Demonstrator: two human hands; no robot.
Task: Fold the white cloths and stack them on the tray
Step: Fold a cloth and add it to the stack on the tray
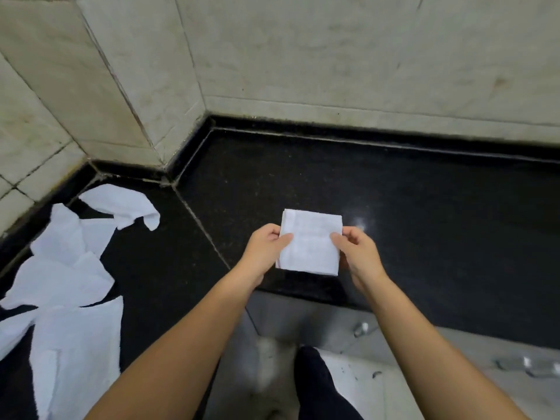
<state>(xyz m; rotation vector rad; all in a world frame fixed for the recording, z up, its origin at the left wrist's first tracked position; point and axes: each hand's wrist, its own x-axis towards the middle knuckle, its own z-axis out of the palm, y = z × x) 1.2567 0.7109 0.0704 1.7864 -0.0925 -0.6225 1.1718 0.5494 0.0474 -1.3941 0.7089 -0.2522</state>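
A small folded white cloth (310, 242), a neat near-square, is held just above the black counter near its front edge. My left hand (265, 247) pinches its left side, thumb on top. My right hand (359, 253) pinches its right side the same way. Several unfolded white cloths (69, 268) lie in a loose heap on the counter at the far left. No tray is in view.
The black stone counter (394, 207) runs into a corner of pale marble wall tiles (333, 56). Its front edge passes just below my hands. Below it I see a light floor and a dark trouser leg (318, 386).
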